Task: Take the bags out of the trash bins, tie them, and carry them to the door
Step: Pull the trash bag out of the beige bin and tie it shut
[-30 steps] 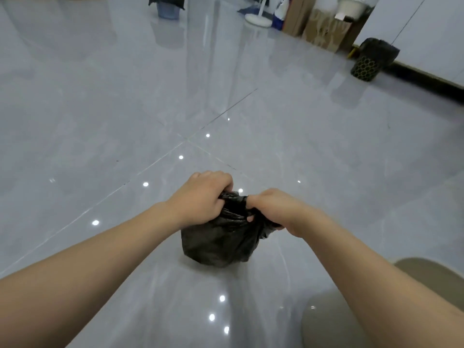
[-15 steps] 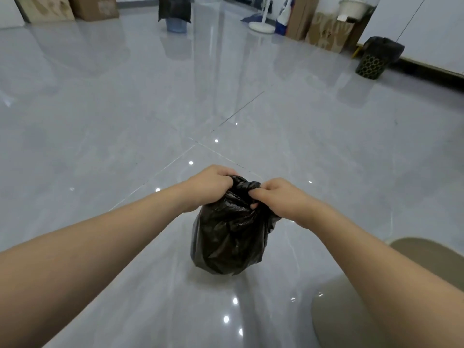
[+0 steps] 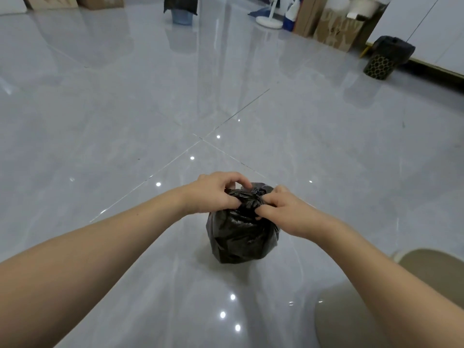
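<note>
A small black trash bag (image 3: 241, 237) stands on the glossy grey tile floor just in front of me, its top gathered into a bunch. My left hand (image 3: 216, 192) pinches the gathered plastic from the left, fingers curled over it. From the right, my right hand (image 3: 281, 209) pinches the same bunched top. Far back right stands a patterned trash bin (image 3: 379, 65) lined with a black bag (image 3: 393, 50). At the far back a blue bin (image 3: 181, 16) carries another black bag (image 3: 180, 3).
Cardboard boxes (image 3: 336, 28) lean against the back right wall beside a white fan base (image 3: 269, 21) and a white basket (image 3: 362, 6). More boxes (image 3: 100, 1) sit at the back left. A round beige object (image 3: 356, 310) lies at my lower right. A white wall (image 3: 431, 31) runs along the right.
The view has tilted up a little and the bag sits lower in front of me. Both hands have shifted on the bag's bunched top, my fingers now working at the knot.
</note>
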`<action>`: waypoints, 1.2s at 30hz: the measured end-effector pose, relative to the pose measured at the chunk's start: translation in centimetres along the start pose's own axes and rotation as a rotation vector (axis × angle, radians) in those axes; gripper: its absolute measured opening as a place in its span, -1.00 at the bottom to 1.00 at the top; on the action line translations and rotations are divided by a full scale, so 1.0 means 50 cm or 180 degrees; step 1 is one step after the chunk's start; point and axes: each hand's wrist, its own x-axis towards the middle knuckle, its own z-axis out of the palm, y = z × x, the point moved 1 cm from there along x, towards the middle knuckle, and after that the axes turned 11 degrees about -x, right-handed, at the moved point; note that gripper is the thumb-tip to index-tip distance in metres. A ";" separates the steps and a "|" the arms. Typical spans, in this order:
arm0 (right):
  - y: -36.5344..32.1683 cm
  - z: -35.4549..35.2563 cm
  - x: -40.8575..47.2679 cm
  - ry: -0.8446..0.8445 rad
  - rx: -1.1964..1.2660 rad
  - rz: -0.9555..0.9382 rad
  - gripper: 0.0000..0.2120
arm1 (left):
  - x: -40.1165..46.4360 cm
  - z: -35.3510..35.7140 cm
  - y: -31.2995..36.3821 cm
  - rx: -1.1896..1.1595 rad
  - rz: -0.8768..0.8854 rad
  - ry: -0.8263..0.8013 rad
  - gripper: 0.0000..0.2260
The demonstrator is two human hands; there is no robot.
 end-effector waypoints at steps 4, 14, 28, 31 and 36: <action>0.008 0.014 0.002 0.0020 -0.0341 0.0062 -0.75 | 0.003 0.024 -0.032 0.0380 0.0743 0.0593 -0.61; 0.018 0.033 0.010 -0.0223 -0.0889 0.0177 -0.72 | 0.030 0.063 -0.100 0.0599 0.1182 0.0485 -0.75; 0.009 0.052 0.039 0.0408 0.0372 0.0356 -0.81 | 0.039 0.049 -0.130 -0.0331 0.0380 0.0604 -0.83; 0.003 0.044 0.041 -0.0044 0.1146 0.0546 -0.88 | 0.042 0.048 -0.130 -0.0161 0.0469 0.0779 -0.79; 0.008 0.031 0.039 -0.1071 0.3194 0.1026 -0.79 | 0.048 0.043 -0.118 0.0355 0.0806 0.0807 -0.65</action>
